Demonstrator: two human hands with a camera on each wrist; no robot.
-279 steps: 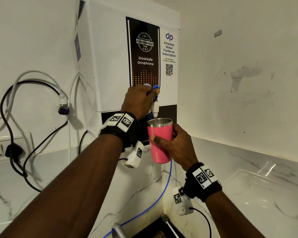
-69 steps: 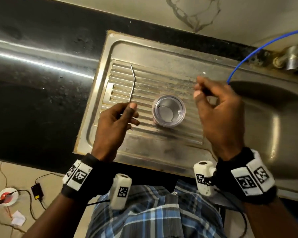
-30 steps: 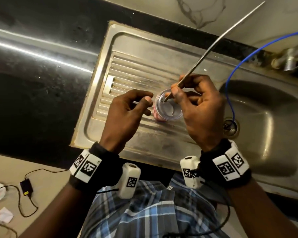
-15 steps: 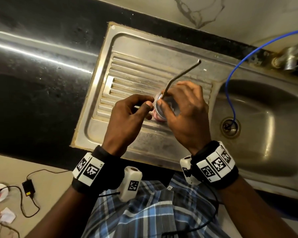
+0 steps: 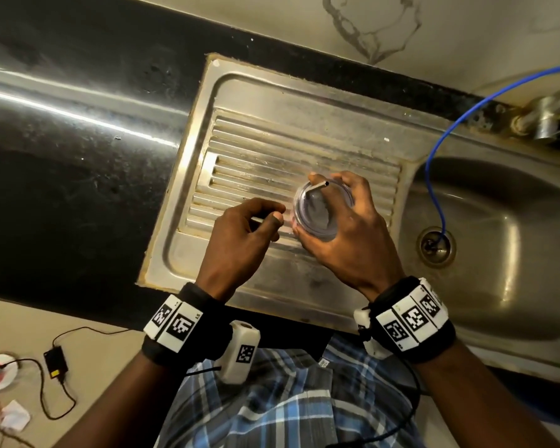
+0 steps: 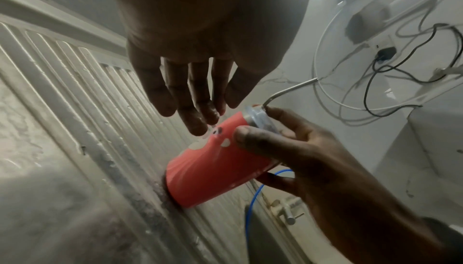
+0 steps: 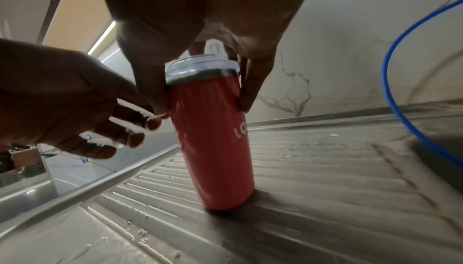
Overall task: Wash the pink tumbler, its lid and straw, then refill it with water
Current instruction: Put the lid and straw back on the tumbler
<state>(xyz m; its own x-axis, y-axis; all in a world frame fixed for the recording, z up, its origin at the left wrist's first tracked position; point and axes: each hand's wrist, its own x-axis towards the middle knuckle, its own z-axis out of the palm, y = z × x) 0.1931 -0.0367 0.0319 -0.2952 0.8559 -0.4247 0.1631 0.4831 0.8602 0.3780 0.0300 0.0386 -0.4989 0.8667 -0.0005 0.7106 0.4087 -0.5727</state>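
Your right hand (image 5: 346,234) clasps the lidded tumbler (image 7: 215,139) with its straw (image 6: 288,90) in, left hand (image 5: 240,234) relaxed and empty; the wet drainboard (image 5: 272,147) could let it slip.

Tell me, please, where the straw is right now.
In the head view the straw pokes up through the lid of the tumbler, which stands on the drainboard left of the basin, gripped by the right hand.
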